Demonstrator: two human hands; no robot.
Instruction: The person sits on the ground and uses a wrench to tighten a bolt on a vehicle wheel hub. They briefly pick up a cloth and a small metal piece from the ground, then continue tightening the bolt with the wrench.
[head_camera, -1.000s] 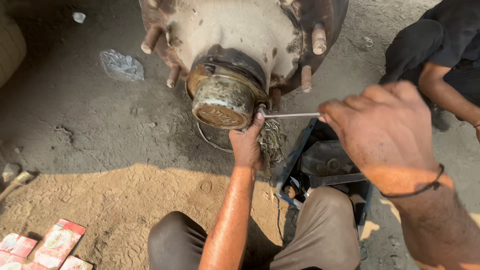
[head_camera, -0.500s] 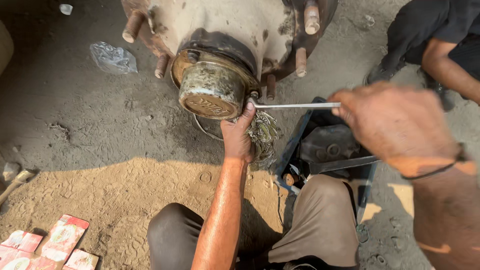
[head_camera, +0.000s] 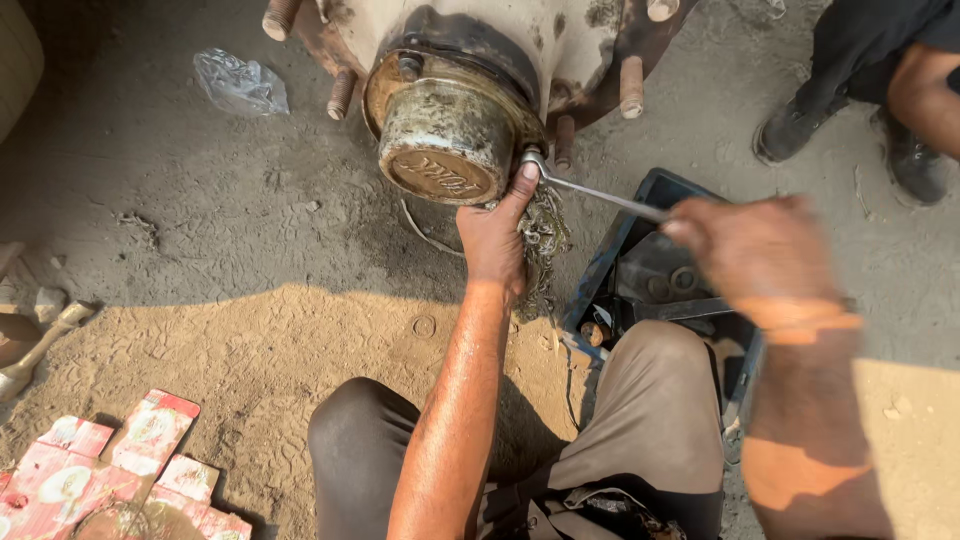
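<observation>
The left hand (head_camera: 497, 235) presses a fingertip on the wrench (head_camera: 590, 190) head at the greasy hub cap (head_camera: 447, 142), holding a dirty rag (head_camera: 541, 240); the right hand (head_camera: 755, 255), closed on the wrench handle, has swung lower than before, over the black tray (head_camera: 650, 270) on the dirt ground (head_camera: 200, 300); the hub now sits nearer the frame's middle.

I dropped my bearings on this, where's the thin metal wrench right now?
In the head view, the wrench runs right of centre, its ring end against the greasy hub cap by the left hand, its handle in the right hand.
</observation>
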